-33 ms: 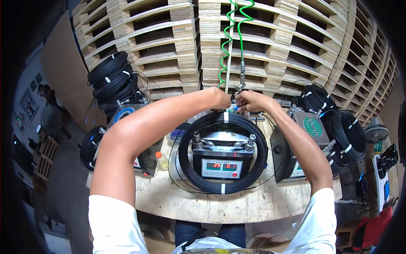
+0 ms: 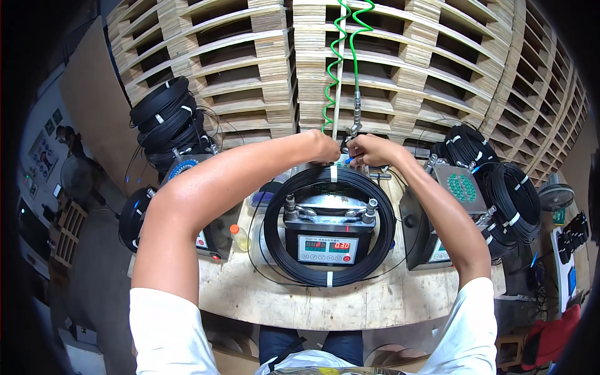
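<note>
My left hand [image 2: 325,148] is closed beyond the far rim of a black cable coil [image 2: 273,234]. What its fingers hold, if anything, is hidden. Beside it, my right hand [image 2: 377,151] pinches a small blue piece [image 2: 349,161], just under the metal nozzle fitting [image 2: 357,115] hanging on a green spiral hose [image 2: 357,59]. White bands tie the coil, which rings a black tester box [image 2: 292,245] with a lit red digital display and a row of buttons. A metal clamp plate [image 2: 331,203] with two knobs tops the box.
Similar boxes stand left and right, the right one with a green-dotted plate [image 2: 462,187]. More cable coils [image 2: 159,103] [image 2: 514,200] are piled around them. An orange-capped bottle [image 2: 239,236] stands on the wooden table [image 2: 300,309]. Stacked pallets [image 2: 400,69] rise behind.
The red digits on the tester's display have changed. My hands stay in nearly the same place, and the hanging nozzle fitting has shifted very slightly left.
</note>
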Demonstrator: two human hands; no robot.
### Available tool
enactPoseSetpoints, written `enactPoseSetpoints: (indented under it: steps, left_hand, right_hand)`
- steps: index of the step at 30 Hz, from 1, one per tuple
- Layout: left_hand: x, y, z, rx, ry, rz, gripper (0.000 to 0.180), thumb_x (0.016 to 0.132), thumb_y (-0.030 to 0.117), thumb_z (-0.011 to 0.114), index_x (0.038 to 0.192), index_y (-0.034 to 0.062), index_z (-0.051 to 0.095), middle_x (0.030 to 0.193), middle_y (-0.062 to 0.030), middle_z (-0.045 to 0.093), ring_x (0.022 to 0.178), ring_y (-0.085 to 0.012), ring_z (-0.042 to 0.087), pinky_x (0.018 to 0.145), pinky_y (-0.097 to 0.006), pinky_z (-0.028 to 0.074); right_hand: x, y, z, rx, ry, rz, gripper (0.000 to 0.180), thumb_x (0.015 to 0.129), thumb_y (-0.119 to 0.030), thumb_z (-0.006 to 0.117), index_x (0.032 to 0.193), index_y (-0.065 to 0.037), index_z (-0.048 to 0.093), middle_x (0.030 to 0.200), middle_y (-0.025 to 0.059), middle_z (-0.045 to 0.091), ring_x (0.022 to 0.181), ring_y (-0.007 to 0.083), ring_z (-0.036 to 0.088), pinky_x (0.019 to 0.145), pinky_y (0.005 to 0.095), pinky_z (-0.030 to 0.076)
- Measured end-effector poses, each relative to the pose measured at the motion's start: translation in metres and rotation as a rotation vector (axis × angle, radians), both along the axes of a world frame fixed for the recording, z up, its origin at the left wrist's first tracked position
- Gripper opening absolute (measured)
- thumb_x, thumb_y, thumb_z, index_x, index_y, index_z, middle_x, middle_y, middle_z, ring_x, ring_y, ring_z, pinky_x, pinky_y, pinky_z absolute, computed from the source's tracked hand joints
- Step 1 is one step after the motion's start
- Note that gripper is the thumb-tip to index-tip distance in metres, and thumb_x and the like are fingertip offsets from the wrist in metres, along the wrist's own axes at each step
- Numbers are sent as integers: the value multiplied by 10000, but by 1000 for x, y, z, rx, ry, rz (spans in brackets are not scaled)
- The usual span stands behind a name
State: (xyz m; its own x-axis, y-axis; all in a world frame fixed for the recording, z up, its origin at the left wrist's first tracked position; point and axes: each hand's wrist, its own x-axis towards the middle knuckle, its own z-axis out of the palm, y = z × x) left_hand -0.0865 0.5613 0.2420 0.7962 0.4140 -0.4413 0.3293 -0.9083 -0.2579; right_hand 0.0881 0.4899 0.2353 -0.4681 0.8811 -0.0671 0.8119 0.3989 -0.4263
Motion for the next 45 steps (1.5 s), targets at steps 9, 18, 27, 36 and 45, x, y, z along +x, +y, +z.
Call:
enactPoseSetpoints:
  steps: [9, 18, 27, 36, 45]
  left_hand:
    - [-9, 0, 13, 57, 32, -312, 215, 873, 146, 661, 952, -52, 686, 871, -211, 710, 820, -354, 693, 720, -441, 553]
    - [-81, -5, 43, -252, -706, -144, 291, 928, 234, 687, 1124, 20, 706, 842, -192, 707, 781, -298, 683, 729, -401, 523]
    - [-142, -36, -9, -1139, -1314, 331, 424, 997, 289, 640, 1337, 36, 622, 966, 17, 662, 843, -53, 538, 738, -206, 432]
    - [-139, -38, 17, -920, -1333, 204, 306, 955, 248, 691, 1173, 33, 709, 1123, -57, 662, 916, -110, 598, 767, -241, 475]
    - [-86, -58, 41, -442, -883, 39, 274, 876, 239, 758, 1079, 56, 758, 997, -169, 741, 930, -230, 714, 844, -350, 527]
  right_hand:
    - [-18, -7, 6, 69, -158, -73, 177, 823, -54, 753, 860, 26, 600, 821, 146, 719, 815, 246, 691, 707, 380, 513]
    - [-3, -25, -8, 275, -62, -191, 242, 836, -83, 754, 1062, 1, 739, 959, 204, 735, 902, 303, 725, 767, 396, 547]
    - [16, -65, -5, 223, 779, -189, 313, 982, -226, 630, 1266, -110, 692, 1100, 64, 725, 996, 141, 644, 855, 321, 512]
    - [2, -45, 5, 146, 619, -153, 280, 970, -32, 595, 1247, 10, 589, 919, 85, 678, 834, 132, 652, 772, 287, 519]
    - [-39, -37, 30, -65, 486, -60, 142, 890, -16, 624, 1027, -1, 592, 907, 56, 692, 894, 110, 668, 794, 264, 533]
